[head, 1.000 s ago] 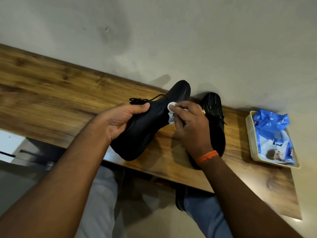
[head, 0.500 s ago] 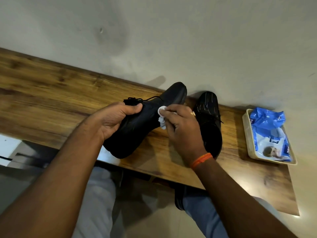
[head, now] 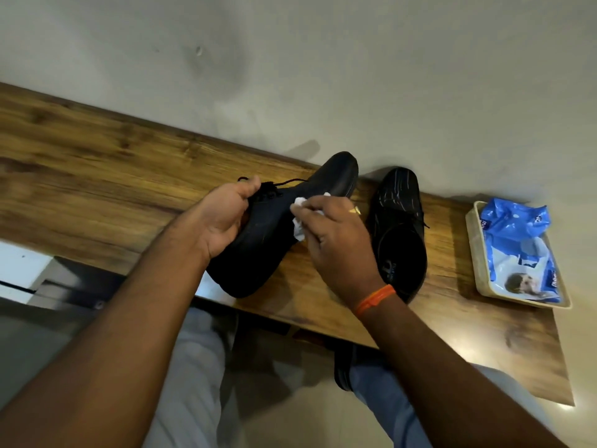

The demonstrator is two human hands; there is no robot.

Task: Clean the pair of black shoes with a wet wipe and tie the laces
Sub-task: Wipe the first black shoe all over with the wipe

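A person's right hand (head: 339, 244) is pinching a crumpled white wet wipe (head: 300, 218) between thumb and fingers, the grip narrow and closed on the wad, and is pressing it against the side of a black shoe (head: 274, 231). The left hand (head: 223, 218) is holding that same shoe from the other side, its fingers curled around the upper near the opening, with the thumb lying by the black laces (head: 271, 190) (they are hanging loose and untied, one end trailing toward the toe). The shoe is being held tilted, its toe pointing up toward the wall (head: 323, 76) and its heel reaching out past the near edge of the wooden table (head: 97, 176).

Just beside the right hand, the second black shoe (head: 399, 231) is standing on the table, sole down, toe toward the wall, its opening facing up. An orange band (head: 374, 299) is circling the right wrist, and a gold ring (head: 354, 210) is showing on one finger.

Well apart, at the table's right end, a blue and white pack of wipes (head: 517, 250) is lying in a shallow beige tray (head: 476, 250). Below the table edge, the person's legs are showing in pale and blue cloth.
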